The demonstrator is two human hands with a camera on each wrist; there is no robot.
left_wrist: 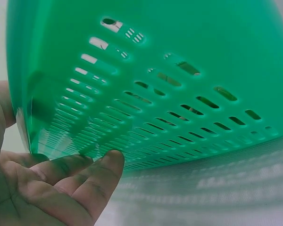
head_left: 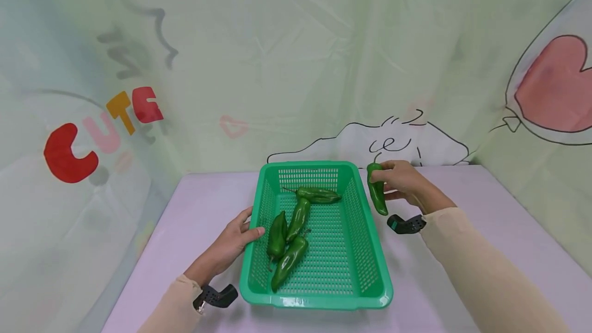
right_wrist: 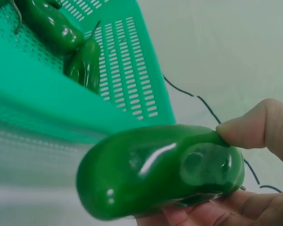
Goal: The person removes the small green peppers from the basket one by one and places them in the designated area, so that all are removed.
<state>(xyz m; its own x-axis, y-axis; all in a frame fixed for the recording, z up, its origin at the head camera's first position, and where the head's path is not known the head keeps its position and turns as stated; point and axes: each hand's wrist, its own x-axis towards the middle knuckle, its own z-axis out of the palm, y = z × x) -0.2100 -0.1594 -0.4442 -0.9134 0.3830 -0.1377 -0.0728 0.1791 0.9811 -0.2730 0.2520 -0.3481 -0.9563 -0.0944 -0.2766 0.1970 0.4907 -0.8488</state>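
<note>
A green plastic basket (head_left: 319, 299) with slotted walls stands on the table, and several green peppers (head_left: 299, 218) lie in its left and far parts. My left hand (head_left: 234, 240) holds the basket's left side, thumb over the rim and fingers (left_wrist: 96, 188) against the outer wall in the left wrist view. Just outside the far right corner, my right hand (head_left: 401, 181) pinches another green pepper (head_left: 376, 189) between thumb and fingers. That pepper hangs nearly upright with its stem at the top. In the right wrist view the held pepper (right_wrist: 155, 169) fills the lower middle, beside the basket wall.
The pale lilac table (head_left: 208, 194) reaches back to a light green printed curtain (head_left: 296, 76), which also closes off both sides. Black wrist cameras (head_left: 406, 224) sit below both wrists, the left one near the basket's near left corner.
</note>
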